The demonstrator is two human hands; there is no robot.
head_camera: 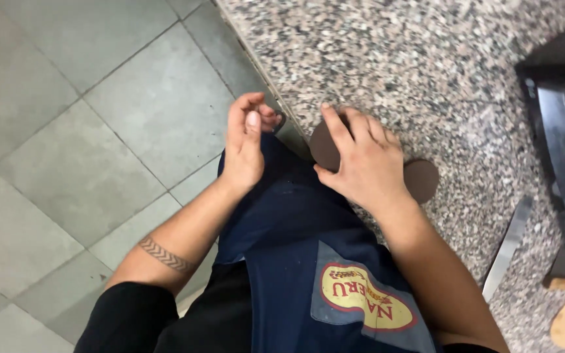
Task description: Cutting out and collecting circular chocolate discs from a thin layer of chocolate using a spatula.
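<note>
**Brown disc under one hand at the edge of a granite counter**

Speckled granite counter (426, 72) fills the upper right of the head view, with grey floor tiles (67, 131) taking the whole left side. Person's looking straight down at their own two hands, right at the counter's edge.

Right hand (364, 163) lies flat on the stone, fingers (341, 134) spread and pressing down on a flat brown disc (325, 149). It's not really a grip, more like pinning it in place. One end of the disc sticks out past the fingertips, near the counter edge. Another bit of brown (423, 180) shows behind the heel of that hand, on the wrist side. Can't tell if that's the same piece or a second one.

Left hand (246, 140) hovers just off the counter edge, over the floor, fingers loosely curled toward the thumb. Something small may be pinched in there, but I can't make it out. It sits just beside the right fingertips, not touching them.

Below both hands there's a dark blue apron (295, 248) with a patch on it. Well off past the right wrist, a long metal blade (508, 245) lies on the granite, and a black machine (564, 131) sits at the far right edge.
</note>
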